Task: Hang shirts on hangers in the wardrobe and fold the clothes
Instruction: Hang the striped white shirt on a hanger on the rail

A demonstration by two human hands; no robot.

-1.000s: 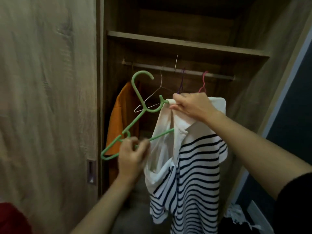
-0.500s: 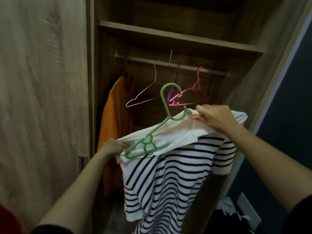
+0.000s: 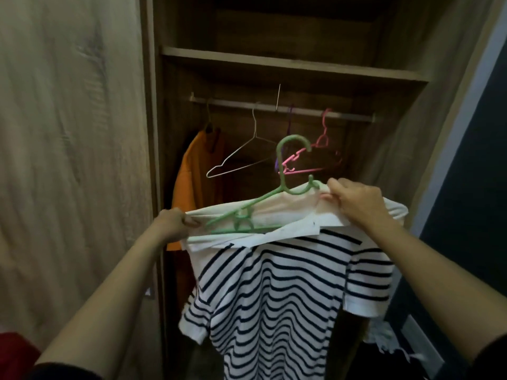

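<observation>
Left hand: curled shut at 9 o'clock of the neckline; the white shoulder edge of the striped shirt is pinched between thumb and fingers.
Right hand: fingers curled, the opposite shoulder fabric gripped at 3 o'clock; whether the hanger is also held underneath cannot be told.
Striped shirt: stretched between both hands in front of the open wardrobe, its body hanging down towards 6 o'clock.
Green hanger: lodged inside the neck opening; its left arm is seen lying in the white yoke, while its right arm is hidden by cloth and hand. The hook points to 12 o'clock and rests on nothing.
Rail: well above the hook, at 12 o'clock; not yet reached.
Neighbours: a wire hanger at 11 o'clock, a pink hanger just behind the hook at 1 o'clock, an orange garment at 10 o'clock.
Risk, slipping: the shirt would probably slide off if the hidden arm is not seated in the shoulder before release.
Risk, snagging: the hook could be caught on the pink hanger when lifted.
</observation>
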